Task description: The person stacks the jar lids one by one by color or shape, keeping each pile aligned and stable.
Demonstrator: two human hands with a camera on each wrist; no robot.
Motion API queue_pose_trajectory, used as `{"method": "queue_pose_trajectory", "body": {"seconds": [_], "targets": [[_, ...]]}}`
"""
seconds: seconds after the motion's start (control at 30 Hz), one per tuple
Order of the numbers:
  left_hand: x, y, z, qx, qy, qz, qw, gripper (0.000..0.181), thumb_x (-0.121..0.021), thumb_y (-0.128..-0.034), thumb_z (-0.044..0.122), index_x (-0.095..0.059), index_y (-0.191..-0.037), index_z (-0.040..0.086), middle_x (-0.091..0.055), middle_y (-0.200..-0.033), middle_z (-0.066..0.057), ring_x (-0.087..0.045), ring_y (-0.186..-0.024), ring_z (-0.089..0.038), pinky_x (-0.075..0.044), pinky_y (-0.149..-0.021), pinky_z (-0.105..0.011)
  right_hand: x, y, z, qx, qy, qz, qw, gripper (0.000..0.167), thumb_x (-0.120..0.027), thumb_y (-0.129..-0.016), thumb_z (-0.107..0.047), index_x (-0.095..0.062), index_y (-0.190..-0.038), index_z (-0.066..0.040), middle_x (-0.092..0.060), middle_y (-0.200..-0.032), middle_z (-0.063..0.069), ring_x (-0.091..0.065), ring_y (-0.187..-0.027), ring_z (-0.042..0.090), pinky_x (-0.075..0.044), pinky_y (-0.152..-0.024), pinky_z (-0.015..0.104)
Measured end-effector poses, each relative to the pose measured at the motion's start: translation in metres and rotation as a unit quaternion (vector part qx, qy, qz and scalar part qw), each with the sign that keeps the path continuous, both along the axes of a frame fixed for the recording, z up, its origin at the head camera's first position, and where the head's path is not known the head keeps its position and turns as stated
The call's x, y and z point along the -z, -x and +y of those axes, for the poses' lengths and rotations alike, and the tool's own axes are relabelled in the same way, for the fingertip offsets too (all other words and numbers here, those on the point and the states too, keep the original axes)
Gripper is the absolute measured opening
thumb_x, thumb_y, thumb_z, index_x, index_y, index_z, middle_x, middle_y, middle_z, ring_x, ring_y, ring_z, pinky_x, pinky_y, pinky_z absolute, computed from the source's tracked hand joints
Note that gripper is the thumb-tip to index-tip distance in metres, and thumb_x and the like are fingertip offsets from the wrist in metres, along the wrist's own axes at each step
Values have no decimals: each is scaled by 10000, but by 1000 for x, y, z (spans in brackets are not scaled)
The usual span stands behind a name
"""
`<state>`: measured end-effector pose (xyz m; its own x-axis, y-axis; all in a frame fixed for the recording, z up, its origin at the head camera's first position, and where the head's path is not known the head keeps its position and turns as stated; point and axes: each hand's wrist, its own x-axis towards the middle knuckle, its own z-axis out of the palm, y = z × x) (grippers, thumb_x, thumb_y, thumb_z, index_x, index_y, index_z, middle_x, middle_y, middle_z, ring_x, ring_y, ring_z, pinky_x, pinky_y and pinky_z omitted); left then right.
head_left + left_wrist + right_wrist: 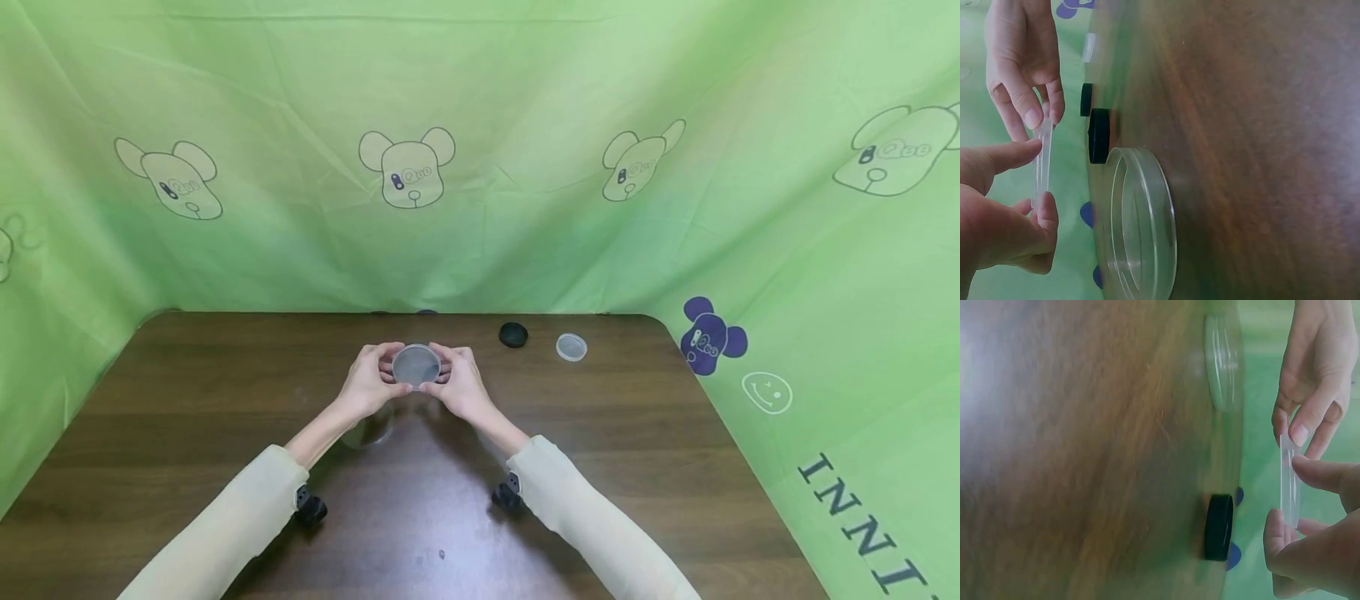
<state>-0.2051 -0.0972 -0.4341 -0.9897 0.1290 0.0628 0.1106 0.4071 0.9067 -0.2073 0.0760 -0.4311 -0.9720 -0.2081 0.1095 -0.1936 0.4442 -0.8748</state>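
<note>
Both hands hold a small clear petri dish (416,367) above the table, its round face toward the head camera. My left hand (367,379) pinches its left edge between thumb and fingers. Likewise my right hand (459,385) grips the right edge, the two thumbs close together at the near rim. Edge-on in the left wrist view, the held dish (1042,162) looks thin, with layered rims. Below my left wrist a larger clear dish (369,429) sits on the table, partly covered by the forearm in the head view.
Toward the back right of the wooden table (645,467) lie a small black round dish or lid (513,335) and a small clear one (572,347). The left wrist view also shows a larger black round piece (1099,136). A green curtain (480,242) borders the table.
</note>
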Motion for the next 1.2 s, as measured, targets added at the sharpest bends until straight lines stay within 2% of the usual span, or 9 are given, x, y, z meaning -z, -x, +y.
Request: {"method": "queue_pose_trajectory", "body": {"seconds": [0.23, 0.47, 0.7, 0.83, 1.07, 1.2], "targets": [[4, -14, -9, -59, -103, -3, 9999, 663, -785, -725, -86, -511, -1327, -42, -455, -1167, -213, -596, -976, -324, -529, -840, -367, 3, -10, -7, -82, -61, 20, 9999, 667, -789, -731, 66, -513, -1339, 63, -424, -1155, 212, -606, -914, 303, -534, -769, 243], [6, -26, -21, -78, 45, 98, 9999, 656, -796, -721, -68, -519, -1315, -53, -474, -1164, -220, -604, -945, -307, -536, -821, -357, 7, -18, -19, -130, -65, -20, 9999, 669, -809, -715, 57, -536, -1325, 43, -443, -1114, 169, -575, -866, 226, -525, -750, 224], [6, -37, -40, -68, 108, -197, 9997, 647, -786, -745, -52, -501, -1325, -57, -454, -1192, -225, -592, -970, -315, -532, -824, -353, 8, -26, -35, -215, -192, -81, 9996, 652, -811, -725, 40, -541, -1319, 35, -426, -1113, 150, -565, -871, 217, -513, -730, 220], [9, -43, -51, -105, 276, -225, 9993, 649, -795, -742, -37, -500, -1319, -71, -461, -1180, -233, -593, -953, -305, -536, -794, -327, 9, -31, -46, -289, -260, -114, 9992, 643, -807, -730, 38, -542, -1316, 33, -423, -1119, 144, -567, -885, 236, -506, -733, 220], [10, -50, -68, -57, 459, -461, 9979, 651, -795, -749, -24, -492, -1324, -62, -461, -1184, -228, -569, -952, -287, -522, -762, -306, 11, -38, -60, -472, -410, -191, 9979, 648, -816, -740, -6, -540, -1325, 15, -420, -1099, 113, -557, -920, 260, -483, -759, 228], [14, -52, -72, 31, 446, -466, 9979, 649, -797, -747, -21, -494, -1318, -72, -469, -1168, -232, -572, -946, -284, -520, -754, -283, 13, -42, -64, -446, -543, -187, 9973, 648, -821, -735, -13, -544, -1320, 14, -426, -1100, 113, -530, -954, 281, -473, -777, 254]]}}
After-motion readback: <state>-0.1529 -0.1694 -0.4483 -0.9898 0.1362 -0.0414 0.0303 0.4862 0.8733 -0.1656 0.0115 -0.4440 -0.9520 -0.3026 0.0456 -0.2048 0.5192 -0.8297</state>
